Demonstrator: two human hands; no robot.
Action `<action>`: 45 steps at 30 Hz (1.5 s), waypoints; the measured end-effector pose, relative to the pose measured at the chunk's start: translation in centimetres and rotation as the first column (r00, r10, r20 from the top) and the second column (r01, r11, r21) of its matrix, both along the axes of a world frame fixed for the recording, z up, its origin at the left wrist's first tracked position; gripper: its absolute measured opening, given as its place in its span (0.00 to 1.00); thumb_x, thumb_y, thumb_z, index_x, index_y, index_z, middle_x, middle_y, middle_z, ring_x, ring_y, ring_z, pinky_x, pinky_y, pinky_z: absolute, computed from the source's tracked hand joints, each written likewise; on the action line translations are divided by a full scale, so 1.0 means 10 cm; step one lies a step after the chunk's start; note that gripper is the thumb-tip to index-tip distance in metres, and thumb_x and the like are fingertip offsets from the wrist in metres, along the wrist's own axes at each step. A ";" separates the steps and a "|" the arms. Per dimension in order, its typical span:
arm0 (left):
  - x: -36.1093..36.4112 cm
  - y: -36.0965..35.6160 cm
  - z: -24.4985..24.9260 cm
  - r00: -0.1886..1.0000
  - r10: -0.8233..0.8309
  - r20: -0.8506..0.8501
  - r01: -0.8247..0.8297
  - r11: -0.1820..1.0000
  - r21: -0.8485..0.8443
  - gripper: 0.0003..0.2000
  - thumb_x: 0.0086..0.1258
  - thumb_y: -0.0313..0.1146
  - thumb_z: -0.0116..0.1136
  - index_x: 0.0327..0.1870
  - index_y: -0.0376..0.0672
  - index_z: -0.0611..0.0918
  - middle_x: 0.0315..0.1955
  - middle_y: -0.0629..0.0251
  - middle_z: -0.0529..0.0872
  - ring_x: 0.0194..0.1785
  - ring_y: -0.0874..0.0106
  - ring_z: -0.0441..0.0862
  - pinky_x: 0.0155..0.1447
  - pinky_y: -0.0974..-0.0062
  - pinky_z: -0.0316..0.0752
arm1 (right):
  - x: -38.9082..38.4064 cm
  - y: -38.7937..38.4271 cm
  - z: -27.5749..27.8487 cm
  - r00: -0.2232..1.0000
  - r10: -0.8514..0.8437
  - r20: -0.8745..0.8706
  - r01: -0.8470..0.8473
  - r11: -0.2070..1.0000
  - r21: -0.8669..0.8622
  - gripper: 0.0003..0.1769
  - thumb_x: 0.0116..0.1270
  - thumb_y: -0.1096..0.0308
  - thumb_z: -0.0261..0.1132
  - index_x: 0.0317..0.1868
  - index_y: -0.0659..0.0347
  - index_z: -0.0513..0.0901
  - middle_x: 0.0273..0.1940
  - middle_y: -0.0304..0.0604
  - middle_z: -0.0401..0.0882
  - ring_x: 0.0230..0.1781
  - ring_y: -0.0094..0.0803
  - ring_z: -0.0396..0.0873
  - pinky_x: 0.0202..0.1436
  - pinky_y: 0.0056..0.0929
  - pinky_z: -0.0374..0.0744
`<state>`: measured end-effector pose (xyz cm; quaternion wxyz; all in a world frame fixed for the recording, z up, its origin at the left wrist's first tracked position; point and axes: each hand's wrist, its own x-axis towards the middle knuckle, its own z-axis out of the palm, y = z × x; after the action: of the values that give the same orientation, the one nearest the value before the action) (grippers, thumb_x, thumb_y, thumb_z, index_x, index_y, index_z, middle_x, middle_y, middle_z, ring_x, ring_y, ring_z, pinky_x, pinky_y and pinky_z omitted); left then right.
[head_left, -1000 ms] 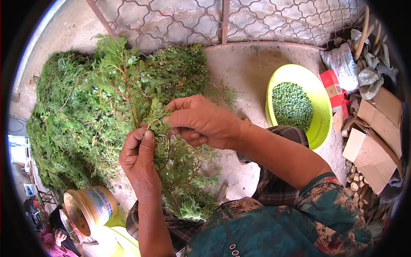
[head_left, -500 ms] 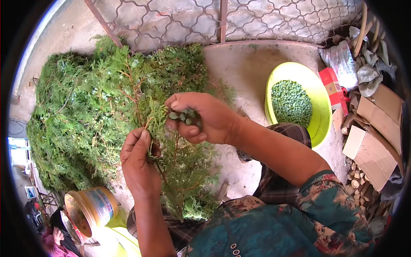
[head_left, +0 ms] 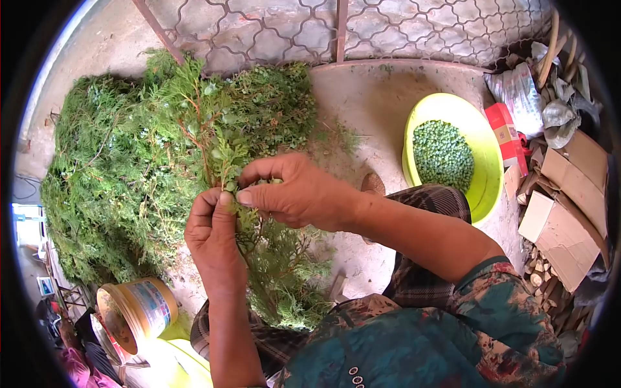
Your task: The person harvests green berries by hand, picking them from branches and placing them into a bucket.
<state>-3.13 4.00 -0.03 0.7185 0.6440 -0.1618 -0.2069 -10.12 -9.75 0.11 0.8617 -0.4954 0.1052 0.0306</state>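
My left hand is closed around the stem of a leafy evergreen branch, thumb against the fingers. The branch rises above the hand, with green scaly sprays and small pale-green cones on it. My right hand is beside it, thumb and forefinger at the sprigs by my left thumb. A bit of green shows among its curled fingers; its palm faces away, hiding most of the cones in it. A yellow-green basin to the right holds a heap of small green cones.
A large pile of cut evergreen branches lies at the left. A tipped bucket is at lower left. Cardboard, a red box and chopped wood crowd the right side. A metal lattice stands at the back.
My right hand has turned palm down, hiding the cones that showed in it, and moved lower, its fingertips now at the sprigs by my left thumb. My left hand stays on the branch.
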 end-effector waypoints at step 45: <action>-0.01 0.04 -0.01 0.981 -0.108 -0.164 0.087 0.988 -0.131 0.10 0.70 0.36 0.50 0.41 0.38 0.77 0.29 0.68 0.80 0.32 0.81 0.72 0.36 0.82 0.65 | -0.06 -0.63 0.28 0.953 -0.293 0.079 0.289 0.955 0.064 0.07 0.64 0.65 0.56 0.36 0.59 0.72 0.25 0.39 0.73 0.11 0.16 0.61 0.10 0.17 0.59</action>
<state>-3.26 4.39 -0.12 0.7571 0.5696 -0.1436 -0.2859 -10.74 -16.05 2.90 0.8731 -0.4529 0.1383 -0.1156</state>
